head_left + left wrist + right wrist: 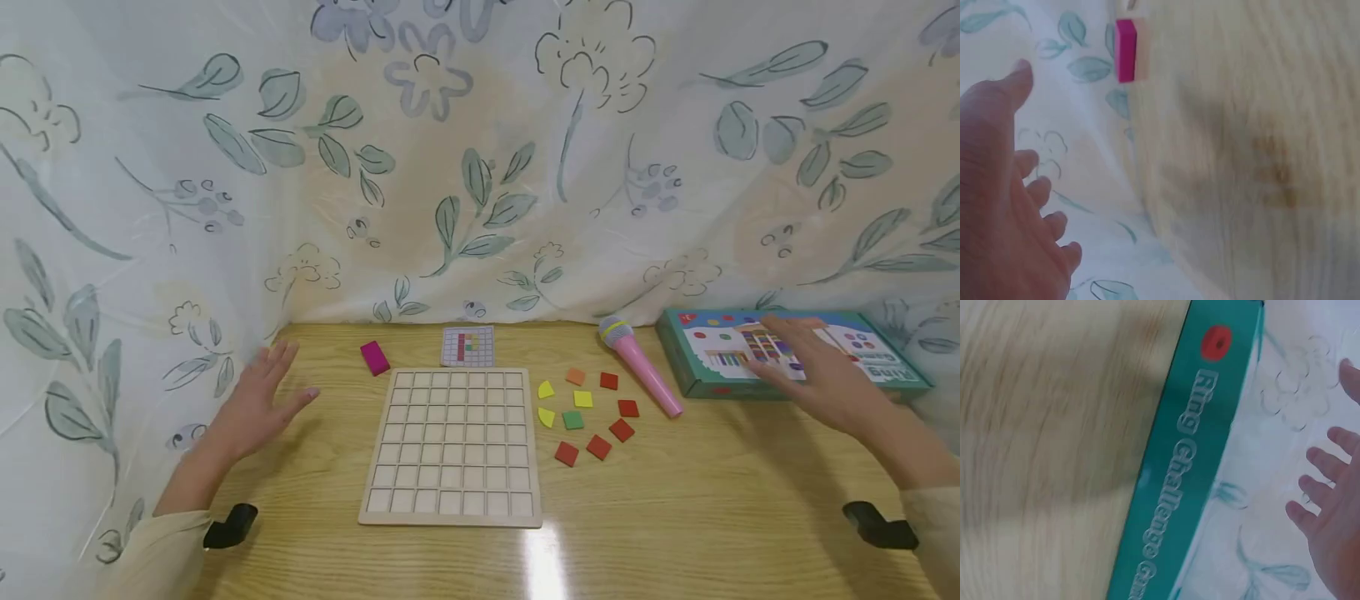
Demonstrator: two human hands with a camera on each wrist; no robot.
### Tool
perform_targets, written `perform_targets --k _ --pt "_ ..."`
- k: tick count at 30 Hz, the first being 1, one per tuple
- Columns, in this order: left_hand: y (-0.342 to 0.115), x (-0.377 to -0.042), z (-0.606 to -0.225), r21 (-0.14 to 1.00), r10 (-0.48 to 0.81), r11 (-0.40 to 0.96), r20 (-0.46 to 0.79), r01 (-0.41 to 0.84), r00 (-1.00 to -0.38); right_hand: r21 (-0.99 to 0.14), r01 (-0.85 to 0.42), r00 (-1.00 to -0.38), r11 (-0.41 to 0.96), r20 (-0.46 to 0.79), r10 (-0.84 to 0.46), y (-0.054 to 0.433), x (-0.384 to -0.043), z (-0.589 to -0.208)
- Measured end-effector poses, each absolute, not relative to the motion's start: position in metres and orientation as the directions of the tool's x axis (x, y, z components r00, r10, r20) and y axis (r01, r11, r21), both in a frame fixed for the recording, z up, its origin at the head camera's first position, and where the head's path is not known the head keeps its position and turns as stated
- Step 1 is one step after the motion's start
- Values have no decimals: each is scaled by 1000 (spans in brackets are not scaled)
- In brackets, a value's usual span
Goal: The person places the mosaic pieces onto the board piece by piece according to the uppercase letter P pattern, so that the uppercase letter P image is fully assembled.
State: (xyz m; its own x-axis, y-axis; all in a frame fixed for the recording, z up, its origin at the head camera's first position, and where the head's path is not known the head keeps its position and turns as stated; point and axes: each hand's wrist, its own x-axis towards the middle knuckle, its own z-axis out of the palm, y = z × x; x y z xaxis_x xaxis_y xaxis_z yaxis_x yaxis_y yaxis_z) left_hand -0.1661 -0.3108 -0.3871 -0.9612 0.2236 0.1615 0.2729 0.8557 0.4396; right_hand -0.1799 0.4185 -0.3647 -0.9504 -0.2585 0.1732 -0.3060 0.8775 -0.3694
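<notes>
Green box point(716, 354) lies below the right fingers point(1327, 465) — loosely spread, like the left fingers point(273, 367).

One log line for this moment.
left hand: empty, near pink block | right hand: empty, near box | board: bare | tiles: beside board

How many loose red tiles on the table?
5, all right of the gridded board in the head view: first red tile right of the orange tile; second lower-right of the first; third below the second; fourth lower-left of the third; fifth leftmost, nearest the board.
</notes>
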Motion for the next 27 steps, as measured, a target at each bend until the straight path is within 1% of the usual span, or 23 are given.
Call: perform_targets --k 4,7,12,16,20,27 --pt "-302 -157 -392 431 248 855 151 290 -957 -382 -406 -912 830 226 -342 401 -176 -366" --pt "-294 -150 -397 392 272 866 151 310 -950 -369 -464 -884 805 256 -391 387 -173 -371" --pt "-282 -136 -401 359 301 874 132 329 -944 -271 -552 -822 788 332 -462 359 -168 -376" --pt "-272 -127 -404 369 320 865 117 340 -940 -239 -595 -791 767 343 -507 335 -165 -375" --pt "-262 -119 -407 367 345 857 109 360 -932 -280 -608 -790 743 310 -529 313 -166 -377" --pt "-248 -110 -415 354 405 844 73 403 -911 -329 -648 -761 686 310 -570 281 -176 -388"
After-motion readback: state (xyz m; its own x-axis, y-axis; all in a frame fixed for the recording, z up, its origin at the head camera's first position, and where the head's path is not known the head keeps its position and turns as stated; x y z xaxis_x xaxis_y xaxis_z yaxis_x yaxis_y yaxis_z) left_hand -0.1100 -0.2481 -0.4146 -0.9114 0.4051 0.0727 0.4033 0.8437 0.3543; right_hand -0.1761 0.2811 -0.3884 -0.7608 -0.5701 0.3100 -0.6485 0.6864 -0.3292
